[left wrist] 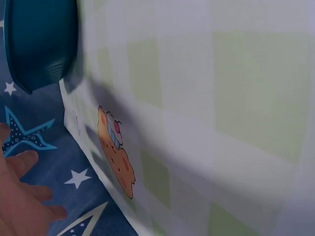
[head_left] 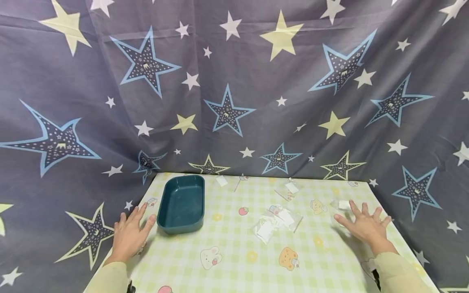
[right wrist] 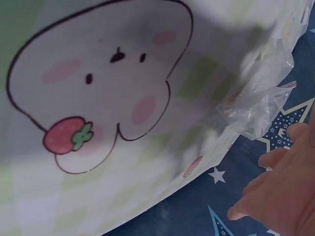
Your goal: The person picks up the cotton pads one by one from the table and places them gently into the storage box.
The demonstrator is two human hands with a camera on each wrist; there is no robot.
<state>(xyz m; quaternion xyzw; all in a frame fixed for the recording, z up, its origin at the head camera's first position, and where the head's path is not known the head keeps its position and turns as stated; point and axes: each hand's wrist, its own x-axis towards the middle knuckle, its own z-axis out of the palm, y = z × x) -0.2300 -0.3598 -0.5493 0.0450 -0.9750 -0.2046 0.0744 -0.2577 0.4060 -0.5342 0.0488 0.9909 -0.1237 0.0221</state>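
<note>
The left hand (head_left: 130,234) is laid flat, fingers spread, touching the teal tray (head_left: 182,203) at its 8 o'clock. The right hand (head_left: 366,226), fingers splayed, is rested beside a clear packet (head_left: 340,204) at its 11 o'clock. The flimsy packet could be nudged off the counter (head_left: 234,260) edge.

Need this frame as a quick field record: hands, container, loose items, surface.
left hand: flat on the table, fingers spread, beside the teal tray, holding nothing
right hand: flat, fingers spread, near a small clear bag
teal tray: upright, empty, table's left side
clear bags: several scattered mid-table, white contents
table: green checked cloth with cartoon prints
backdrop: star-print fabric
</note>
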